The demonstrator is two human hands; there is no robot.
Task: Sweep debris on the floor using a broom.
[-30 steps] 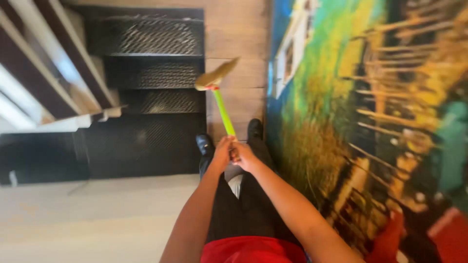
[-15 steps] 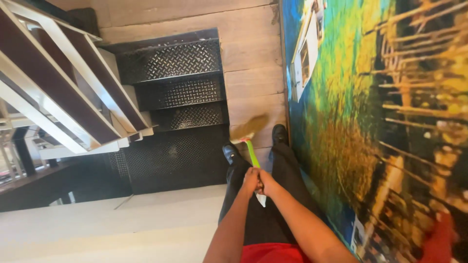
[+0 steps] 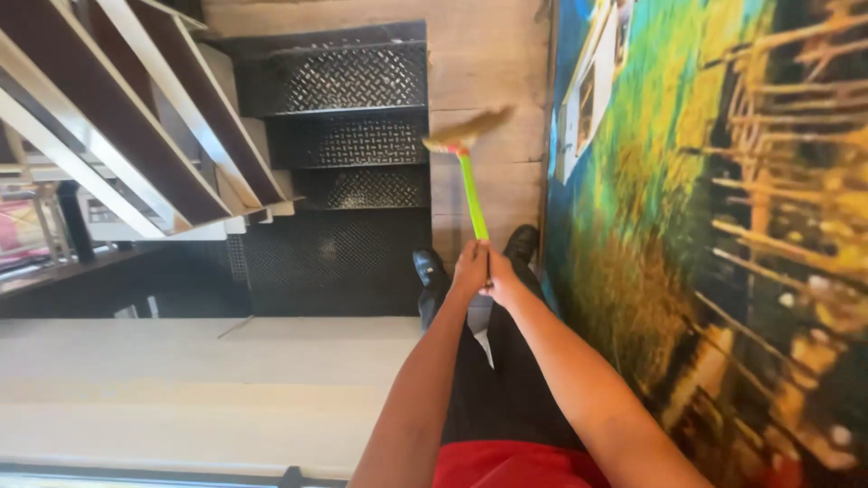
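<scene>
Green broom [image 3: 470,194] sits gripped tight by left hand [image 3: 468,268] and right hand [image 3: 502,276], fingers curled around it. Bristles at twelve o'clock touch wooden floor [image 3: 488,72] near black steps [image 3: 348,140]; sweeping looks midway.

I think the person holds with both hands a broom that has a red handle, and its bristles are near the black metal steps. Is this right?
Not quite: the handle is green, not red. The head view shows both the left hand and the right hand gripping the broom by its green handle, with the bristles near the black metal steps.
</scene>
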